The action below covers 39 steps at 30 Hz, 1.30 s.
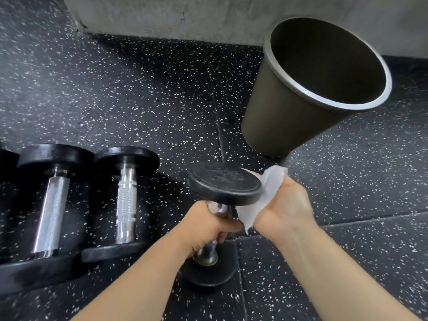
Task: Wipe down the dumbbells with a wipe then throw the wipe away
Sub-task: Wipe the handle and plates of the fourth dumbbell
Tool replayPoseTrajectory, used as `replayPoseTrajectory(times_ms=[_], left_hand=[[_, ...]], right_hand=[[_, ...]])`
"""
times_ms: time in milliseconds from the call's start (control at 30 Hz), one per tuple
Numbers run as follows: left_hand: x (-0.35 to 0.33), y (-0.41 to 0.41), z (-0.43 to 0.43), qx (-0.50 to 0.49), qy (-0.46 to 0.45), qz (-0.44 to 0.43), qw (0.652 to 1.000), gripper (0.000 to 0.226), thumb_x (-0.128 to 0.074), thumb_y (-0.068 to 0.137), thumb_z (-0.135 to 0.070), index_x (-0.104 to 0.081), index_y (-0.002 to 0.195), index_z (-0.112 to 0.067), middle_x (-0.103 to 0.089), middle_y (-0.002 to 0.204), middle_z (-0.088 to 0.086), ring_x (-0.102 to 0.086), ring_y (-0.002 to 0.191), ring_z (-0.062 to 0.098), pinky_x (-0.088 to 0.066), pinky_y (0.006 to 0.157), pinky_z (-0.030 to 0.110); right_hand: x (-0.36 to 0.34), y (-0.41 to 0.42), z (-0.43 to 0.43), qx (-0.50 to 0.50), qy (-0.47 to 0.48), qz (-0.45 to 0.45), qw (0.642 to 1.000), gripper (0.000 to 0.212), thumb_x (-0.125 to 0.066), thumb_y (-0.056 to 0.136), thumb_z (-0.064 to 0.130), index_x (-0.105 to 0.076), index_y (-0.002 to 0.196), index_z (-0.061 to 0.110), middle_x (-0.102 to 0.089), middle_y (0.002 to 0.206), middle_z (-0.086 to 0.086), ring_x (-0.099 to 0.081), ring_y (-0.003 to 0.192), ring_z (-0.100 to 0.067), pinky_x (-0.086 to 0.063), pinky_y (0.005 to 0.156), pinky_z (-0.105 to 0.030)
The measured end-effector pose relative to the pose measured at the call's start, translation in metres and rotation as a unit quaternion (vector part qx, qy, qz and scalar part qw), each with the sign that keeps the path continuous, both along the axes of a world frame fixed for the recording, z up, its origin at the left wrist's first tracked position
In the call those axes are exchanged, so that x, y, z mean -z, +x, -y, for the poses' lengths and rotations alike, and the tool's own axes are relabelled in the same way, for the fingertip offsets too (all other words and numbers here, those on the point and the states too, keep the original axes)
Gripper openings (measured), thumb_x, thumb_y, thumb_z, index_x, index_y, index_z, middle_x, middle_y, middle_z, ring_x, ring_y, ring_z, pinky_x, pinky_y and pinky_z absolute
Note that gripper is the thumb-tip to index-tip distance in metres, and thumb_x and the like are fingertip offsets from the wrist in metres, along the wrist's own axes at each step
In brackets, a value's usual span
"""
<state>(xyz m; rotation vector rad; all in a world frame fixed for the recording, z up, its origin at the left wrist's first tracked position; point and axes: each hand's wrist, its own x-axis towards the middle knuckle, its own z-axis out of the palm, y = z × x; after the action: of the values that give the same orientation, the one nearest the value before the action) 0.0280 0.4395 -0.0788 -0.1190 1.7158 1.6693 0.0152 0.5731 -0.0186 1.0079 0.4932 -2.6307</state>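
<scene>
A black dumbbell (pixel 223 181) with a chrome handle is tilted nearly upright in the centre, its lower head close to the floor. My left hand (pixel 206 225) is wrapped around its handle. My right hand (pixel 286 205) holds a white wipe (pixel 266 193) pressed against the right edge of the upper head. Two more dumbbells lie on the floor at left: one with a knurled handle (pixel 126 200) and one with a smooth handle (pixel 53 212). A dark round bin (pixel 298 107) with a silver rim stands open at upper right.
The floor (pixel 139 100) is black rubber tile with white specks and visible seams. A grey concrete wall (pixel 185 17) runs along the back, behind the bin. Another dark weight shows partly at the far left edge (pixel 5 161).
</scene>
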Motion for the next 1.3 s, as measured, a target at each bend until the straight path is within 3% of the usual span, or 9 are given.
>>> replayPoseTrajectory(times_ms=[100, 200, 300, 467, 600, 800, 900, 1033, 1300], left_hand=[[-0.003, 0.007, -0.007, -0.046, -0.062, 0.001, 0.997, 0.015, -0.076, 0.061, -0.015, -0.062, 0.067, -0.014, -0.060, 0.059, -0.005, -0.054, 0.059, 0.014, -0.043, 0.058, 0.025], [-0.011, 0.034, -0.020, -0.131, -0.245, -0.079, 0.957, 0.030, -0.071, 0.069, -0.028, -0.047, 0.087, -0.036, -0.063, 0.076, -0.015, -0.060, 0.072, 0.007, -0.046, 0.065, 0.030], [-0.017, 0.052, -0.039, -0.197, -0.263, -0.100, 0.939, 0.047, -0.067, 0.075, -0.030, -0.032, 0.099, -0.049, -0.059, 0.097, -0.018, -0.060, 0.085, 0.008, -0.049, 0.076, 0.036], [-0.007, 0.038, -0.041, -0.197, -0.276, -0.110, 0.934, 0.033, -0.066, 0.080, -0.031, -0.039, 0.097, -0.037, -0.060, 0.090, -0.011, -0.059, 0.084, 0.015, -0.050, 0.074, 0.040], [-0.010, 0.024, -0.025, -0.216, -0.242, -0.094, 0.941, 0.023, -0.069, 0.076, -0.032, -0.048, 0.075, -0.022, -0.060, 0.067, -0.004, -0.055, 0.063, 0.016, -0.043, 0.059, 0.032], [-0.014, 0.009, -0.011, -0.164, -0.087, 0.018, 0.982, 0.028, -0.067, 0.074, 0.003, -0.046, 0.059, -0.008, -0.044, 0.042, 0.001, -0.035, 0.038, 0.012, -0.030, 0.040, 0.019], [-0.013, 0.009, -0.010, -0.135, -0.054, 0.046, 0.988, 0.031, -0.070, 0.073, 0.005, -0.048, 0.055, -0.007, -0.043, 0.039, 0.006, -0.034, 0.031, 0.012, -0.029, 0.037, 0.018], [-0.007, 0.013, -0.011, -0.157, -0.081, 0.037, 0.984, 0.025, -0.068, 0.076, -0.003, -0.051, 0.058, -0.006, -0.044, 0.038, -0.002, -0.036, 0.038, 0.013, -0.031, 0.041, 0.017], [-0.004, 0.014, -0.012, -0.152, -0.071, 0.042, 0.985, 0.021, -0.068, 0.075, 0.001, -0.052, 0.063, -0.005, -0.049, 0.045, 0.000, -0.041, 0.039, 0.012, -0.035, 0.042, 0.018]], right_hand=[[0.004, -0.007, 0.007, -0.008, 0.042, 0.021, 0.999, 0.027, -0.047, 0.077, 0.021, -0.059, 0.090, 0.002, -0.058, 0.111, -0.018, -0.054, 0.104, -0.034, -0.036, 0.107, -0.049], [0.001, -0.008, 0.003, 0.011, 0.057, 0.011, 0.998, 0.042, -0.037, 0.090, 0.020, -0.053, 0.054, 0.009, -0.065, 0.083, -0.014, -0.058, 0.085, -0.033, -0.045, 0.089, -0.046], [-0.001, -0.006, 0.001, 0.031, 0.039, 0.014, 0.999, 0.018, -0.040, 0.084, 0.014, -0.041, 0.066, 0.014, -0.056, 0.071, -0.009, -0.055, 0.074, -0.028, -0.048, 0.081, -0.042], [-0.004, -0.004, 0.002, 0.071, 0.105, -0.011, 0.992, 0.032, -0.041, 0.069, 0.004, -0.019, 0.057, 0.024, -0.028, 0.061, 0.003, -0.035, 0.054, -0.019, -0.034, 0.056, -0.028], [-0.008, 0.003, 0.001, 0.040, 0.054, -0.038, 0.997, 0.028, -0.051, 0.065, 0.016, -0.024, 0.062, 0.021, -0.037, 0.079, -0.008, -0.045, 0.080, -0.025, -0.046, 0.078, -0.040], [0.000, -0.007, 0.008, -0.004, 0.023, 0.004, 1.000, 0.072, -0.052, 0.073, 0.024, -0.039, 0.136, -0.009, -0.050, 0.125, -0.017, -0.045, 0.130, -0.034, -0.040, 0.102, -0.050], [0.013, -0.015, 0.019, 0.005, 0.052, 0.051, 0.997, 0.031, -0.045, 0.088, 0.031, -0.053, 0.104, 0.006, -0.061, 0.124, -0.015, -0.055, 0.105, -0.033, -0.044, 0.098, -0.048], [0.011, -0.006, 0.014, 0.003, 0.062, -0.029, 0.998, 0.025, -0.039, 0.077, 0.010, -0.021, 0.061, 0.014, -0.050, 0.075, -0.012, -0.047, 0.070, -0.029, -0.046, 0.071, -0.041], [-0.003, 0.009, 0.001, -0.012, 0.058, 0.016, 0.998, 0.032, -0.039, 0.089, 0.017, -0.029, 0.059, 0.021, -0.034, 0.061, 0.001, -0.037, 0.057, -0.015, -0.036, 0.063, -0.026]])
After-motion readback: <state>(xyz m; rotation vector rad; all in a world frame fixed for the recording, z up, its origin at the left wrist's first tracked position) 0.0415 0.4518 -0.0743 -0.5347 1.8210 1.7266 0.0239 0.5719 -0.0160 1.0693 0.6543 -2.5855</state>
